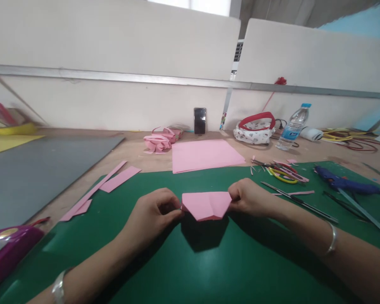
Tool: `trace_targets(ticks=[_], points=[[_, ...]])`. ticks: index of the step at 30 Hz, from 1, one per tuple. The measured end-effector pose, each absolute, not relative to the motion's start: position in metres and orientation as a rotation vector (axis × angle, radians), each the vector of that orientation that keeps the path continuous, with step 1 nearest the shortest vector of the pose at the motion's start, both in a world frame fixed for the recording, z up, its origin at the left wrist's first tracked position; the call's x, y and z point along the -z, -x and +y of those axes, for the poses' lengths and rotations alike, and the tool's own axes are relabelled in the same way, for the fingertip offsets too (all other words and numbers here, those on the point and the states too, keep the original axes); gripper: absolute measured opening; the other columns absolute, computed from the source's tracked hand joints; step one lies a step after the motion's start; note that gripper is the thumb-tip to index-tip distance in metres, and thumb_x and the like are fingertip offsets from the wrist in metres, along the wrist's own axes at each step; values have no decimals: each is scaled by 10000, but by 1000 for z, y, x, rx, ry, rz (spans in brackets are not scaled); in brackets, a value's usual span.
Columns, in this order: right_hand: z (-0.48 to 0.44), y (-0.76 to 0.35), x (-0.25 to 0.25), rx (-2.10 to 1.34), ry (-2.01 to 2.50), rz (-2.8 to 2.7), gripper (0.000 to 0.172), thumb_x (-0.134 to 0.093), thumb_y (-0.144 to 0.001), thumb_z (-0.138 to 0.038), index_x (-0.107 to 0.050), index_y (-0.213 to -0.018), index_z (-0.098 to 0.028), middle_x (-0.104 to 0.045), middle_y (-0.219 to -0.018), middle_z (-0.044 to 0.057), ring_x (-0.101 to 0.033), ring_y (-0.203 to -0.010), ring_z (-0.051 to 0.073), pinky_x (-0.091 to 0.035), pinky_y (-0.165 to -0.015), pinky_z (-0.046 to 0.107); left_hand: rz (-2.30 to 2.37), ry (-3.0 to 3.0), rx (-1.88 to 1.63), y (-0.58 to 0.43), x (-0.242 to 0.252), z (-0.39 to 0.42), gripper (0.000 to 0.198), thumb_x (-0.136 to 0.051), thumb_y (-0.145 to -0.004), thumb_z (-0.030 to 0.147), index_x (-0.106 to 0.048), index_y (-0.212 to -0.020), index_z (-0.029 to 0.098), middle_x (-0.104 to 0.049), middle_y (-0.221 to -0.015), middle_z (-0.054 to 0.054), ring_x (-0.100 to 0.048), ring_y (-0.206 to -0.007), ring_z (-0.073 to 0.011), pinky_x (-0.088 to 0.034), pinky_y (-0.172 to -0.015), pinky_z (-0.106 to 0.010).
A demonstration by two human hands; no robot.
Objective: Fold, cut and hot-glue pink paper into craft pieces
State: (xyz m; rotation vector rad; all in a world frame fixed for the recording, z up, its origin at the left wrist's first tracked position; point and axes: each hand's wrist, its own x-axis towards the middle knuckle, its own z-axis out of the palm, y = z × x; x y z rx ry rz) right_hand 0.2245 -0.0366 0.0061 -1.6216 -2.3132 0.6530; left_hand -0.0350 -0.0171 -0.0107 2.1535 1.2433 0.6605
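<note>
A folded pink paper piece (206,204) is held a little above the green cutting mat (209,261), casting a shadow on it. My left hand (153,213) pinches its left corner with fingers closed. My right hand (248,197) pinches its right corner, fingers also closed. The paper has a centre crease and comes to a point at the bottom.
A stack of pink sheets (205,155) lies beyond the mat, with pink strips (112,181) to the left and folded pink pieces (161,140) behind. Scissors and tools (281,171), a blue glue gun (342,182), a water bottle (293,126), a phone (199,120) and a pouch (255,128) are at right and back.
</note>
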Motion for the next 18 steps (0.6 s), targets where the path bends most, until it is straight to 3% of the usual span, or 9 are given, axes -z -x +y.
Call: trace_targets(ticks=[12,18], points=[[-36,-224,-6,-670,1606,-2298,288,-647,-718,-271,-593,-482,-115,-272,-508,-65,-274,-512,73,-200,-468,216,1185,-2218,-605,32,11,-19,258,-513,-811,341,-637,-623,214,-625,-768,-10,-599,-707,-163,-438,-641,-257],[-34,-226,-5,-625,1612,-2335,264,-681,-710,-262,-616,-499,-118,-325,-494,-64,-295,-517,77,-215,-487,226,1163,-2293,-539,31,12,-17,353,-459,-840,391,-600,-575,207,-565,-679,-10,-570,-685,-174,-403,-624,-276]])
